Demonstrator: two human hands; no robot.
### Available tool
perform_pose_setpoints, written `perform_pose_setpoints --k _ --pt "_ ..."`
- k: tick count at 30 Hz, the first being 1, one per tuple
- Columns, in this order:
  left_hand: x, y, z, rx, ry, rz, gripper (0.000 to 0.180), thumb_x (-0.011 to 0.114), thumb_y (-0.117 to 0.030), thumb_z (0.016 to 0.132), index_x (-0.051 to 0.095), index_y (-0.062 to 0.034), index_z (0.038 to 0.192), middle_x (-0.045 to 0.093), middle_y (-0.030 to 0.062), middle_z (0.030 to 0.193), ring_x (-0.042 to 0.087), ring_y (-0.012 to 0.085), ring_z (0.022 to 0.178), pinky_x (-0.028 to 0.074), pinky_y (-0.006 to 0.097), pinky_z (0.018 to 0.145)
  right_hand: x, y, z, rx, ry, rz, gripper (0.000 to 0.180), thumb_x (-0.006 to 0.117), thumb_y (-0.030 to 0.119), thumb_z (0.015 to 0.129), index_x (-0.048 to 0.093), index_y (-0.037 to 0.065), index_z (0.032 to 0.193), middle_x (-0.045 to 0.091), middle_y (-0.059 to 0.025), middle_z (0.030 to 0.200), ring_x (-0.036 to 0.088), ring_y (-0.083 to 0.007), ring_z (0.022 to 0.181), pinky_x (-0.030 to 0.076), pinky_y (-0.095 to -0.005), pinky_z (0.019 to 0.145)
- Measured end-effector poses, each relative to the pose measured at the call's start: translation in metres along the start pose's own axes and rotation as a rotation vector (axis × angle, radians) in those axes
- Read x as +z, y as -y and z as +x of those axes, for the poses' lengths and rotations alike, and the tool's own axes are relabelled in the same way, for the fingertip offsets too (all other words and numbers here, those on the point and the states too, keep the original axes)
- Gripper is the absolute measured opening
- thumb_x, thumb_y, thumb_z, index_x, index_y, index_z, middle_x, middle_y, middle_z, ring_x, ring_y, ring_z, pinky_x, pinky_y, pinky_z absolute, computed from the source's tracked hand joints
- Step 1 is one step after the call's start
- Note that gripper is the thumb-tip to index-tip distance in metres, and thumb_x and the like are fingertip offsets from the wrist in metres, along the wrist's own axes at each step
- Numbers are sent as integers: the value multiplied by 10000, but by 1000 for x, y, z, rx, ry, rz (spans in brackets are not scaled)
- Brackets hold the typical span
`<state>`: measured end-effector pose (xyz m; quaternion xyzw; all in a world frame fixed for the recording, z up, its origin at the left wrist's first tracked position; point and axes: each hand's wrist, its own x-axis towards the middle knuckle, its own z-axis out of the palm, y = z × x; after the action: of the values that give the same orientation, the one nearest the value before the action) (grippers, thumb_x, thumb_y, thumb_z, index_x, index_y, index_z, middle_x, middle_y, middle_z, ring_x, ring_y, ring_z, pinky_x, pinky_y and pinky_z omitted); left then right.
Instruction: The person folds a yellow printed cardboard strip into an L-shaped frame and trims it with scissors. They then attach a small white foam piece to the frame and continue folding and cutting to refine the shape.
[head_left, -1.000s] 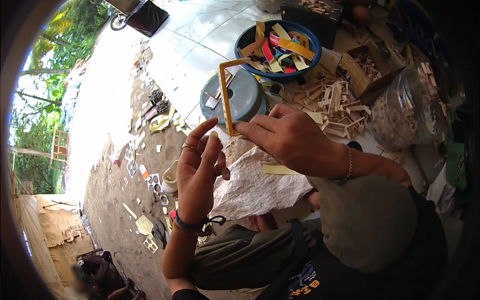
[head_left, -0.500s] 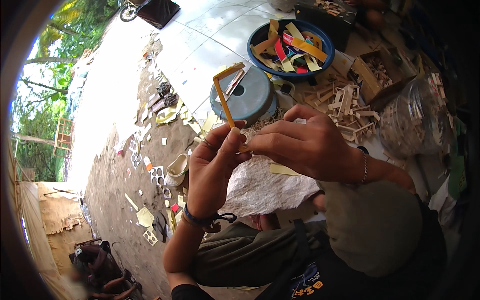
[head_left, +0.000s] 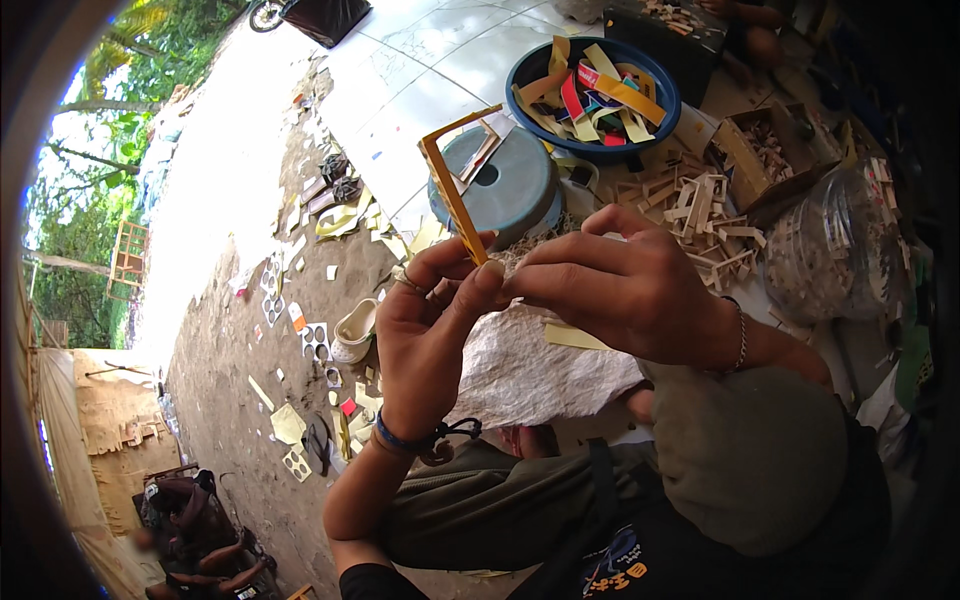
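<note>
The left hand (head_left: 420, 340) pinched a yellow frame (head_left: 455, 205), its eleven-o'clock corner already formed; the lower end's completion was hidden (covered from view); the right hand's (head_left: 630, 290) grasp couldn't be told.

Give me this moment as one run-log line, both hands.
left hand: pinching angled yellow strip | right hand: at its lower end, grip unclear | beyond: blue basin holding multicolored strips
</note>
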<state>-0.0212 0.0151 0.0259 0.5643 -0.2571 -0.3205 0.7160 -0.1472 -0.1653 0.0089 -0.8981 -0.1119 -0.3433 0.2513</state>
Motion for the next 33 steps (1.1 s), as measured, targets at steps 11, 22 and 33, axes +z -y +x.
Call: perform_pose_setpoints --k 11,22,33 --pt "7 0 -8 60 -7 -10 338 682 -102 1003 600 41 1299 692 106 1158 679 154 1058 569 309 919 0 0 4 3 -42 100 314 819 154 845 723 130 1142 735 -9 1129 705 -140 993 455 -336 833" --pt "9 -6 -11 34 30 -65 352 674 -94 1010 591 46 1322 703 105 1154 679 158 1069 563 309 934 4 1 5 -67 -89 57 304 837 174 833 698 137 1101 695 23 1057 681 -120 953 457 -328 820" --pt "4 -6 -10 156 64 -18 398 662 -8 990 557 53 1369 609 181 1368 653 224 1192 559 360 1022 -2 2 6 24 -164 216 451 889 247 798 658 76 1146 681 -107 1092 695 -258 943 545 -367 779"
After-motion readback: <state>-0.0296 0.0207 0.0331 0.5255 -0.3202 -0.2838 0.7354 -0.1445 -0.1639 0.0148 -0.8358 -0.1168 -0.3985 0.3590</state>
